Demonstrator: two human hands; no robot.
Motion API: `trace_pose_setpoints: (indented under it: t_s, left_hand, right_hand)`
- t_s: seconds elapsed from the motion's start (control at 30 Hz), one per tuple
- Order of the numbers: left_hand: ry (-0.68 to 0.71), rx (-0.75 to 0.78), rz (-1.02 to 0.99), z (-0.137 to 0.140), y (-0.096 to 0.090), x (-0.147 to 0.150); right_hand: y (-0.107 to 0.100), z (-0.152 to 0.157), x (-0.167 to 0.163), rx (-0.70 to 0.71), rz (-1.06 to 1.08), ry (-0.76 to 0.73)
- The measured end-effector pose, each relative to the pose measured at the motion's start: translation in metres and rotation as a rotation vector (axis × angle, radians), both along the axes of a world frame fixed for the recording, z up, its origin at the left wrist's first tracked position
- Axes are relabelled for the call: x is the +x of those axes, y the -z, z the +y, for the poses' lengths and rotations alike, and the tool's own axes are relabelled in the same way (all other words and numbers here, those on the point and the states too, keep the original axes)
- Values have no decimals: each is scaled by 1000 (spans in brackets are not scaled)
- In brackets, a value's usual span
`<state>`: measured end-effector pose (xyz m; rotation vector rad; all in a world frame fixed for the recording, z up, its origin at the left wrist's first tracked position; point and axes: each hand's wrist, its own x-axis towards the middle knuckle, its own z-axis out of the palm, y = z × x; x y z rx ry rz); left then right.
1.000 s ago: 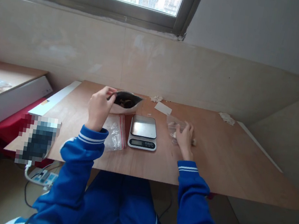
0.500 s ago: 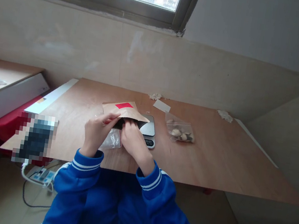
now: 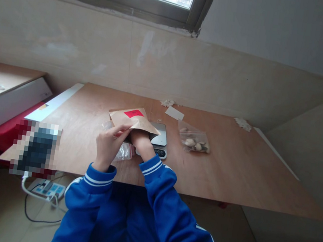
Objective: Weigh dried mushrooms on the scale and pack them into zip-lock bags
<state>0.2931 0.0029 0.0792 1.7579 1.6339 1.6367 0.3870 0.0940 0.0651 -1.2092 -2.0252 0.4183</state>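
Note:
A brown paper bag point(image 3: 145, 124) with a red label is held above the table, its mouth toward me. My left hand point(image 3: 110, 139) pinches the upper edge of that mouth between thumb and fingers. Up to about the wrist, my right hand point(image 3: 142, 142) is inside the bag, so its fingers are hidden. Partly under the bag sits a kitchen scale point(image 3: 161, 135) with a silver plate and a dark display. A clear zip bag point(image 3: 125, 152) lies beneath my hands, partly covered by them.
To the right lies a clear zip bag of pale pieces point(image 3: 193, 140). Behind are a white card point(image 3: 175, 113) and crumpled tissue point(image 3: 167, 103); more tissue point(image 3: 242, 124) lies far right. A blurred-out dark object point(image 3: 37, 149) with a cable sits left, above a power strip point(image 3: 48, 188).
My right hand has gone deeper into the paper bag, its fingers now out of sight. The left hand has shifted slightly right and still pinches the bag's edge.

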Motion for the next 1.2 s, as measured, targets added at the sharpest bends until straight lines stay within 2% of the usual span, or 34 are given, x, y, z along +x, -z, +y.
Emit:
trace_pose_setpoints:
  t_s: [0.1,0.2,0.3,0.43,0.53,0.7,0.87,1.07,1.2]
  left_hand:
    - [1,-2,-1,-1,0,2]
    - [-25,-20,28,-2,0,2]
    - [-38,-51,59,-2,-1,2]
    - [-27,-97,80,-5,-1,3]
    - [-26,-98,80,-7,0,4]
    - [-45,-108,53,-8,2,2]
    - [-33,-101,59,-9,2,3]
    - [-81,-97,80,-9,-1,5]
    - [-90,-102,91,-8,-3,4]
  right_hand:
    - [11,-1,8,-35,-57,-3]
    - [19,-3,11,-2,-117,-10]
    - [24,-9,13,-7,-262,26]
    - [21,-14,13,-71,-477,50]
    - [13,-13,8,-101,-562,90]
    - [4,-17,7,-30,-553,29]
    - [-1,-38,20,60,-544,24]
    - [-17,-67,37,16,-558,31]
    - [-16,-81,48,85,-465,-4]
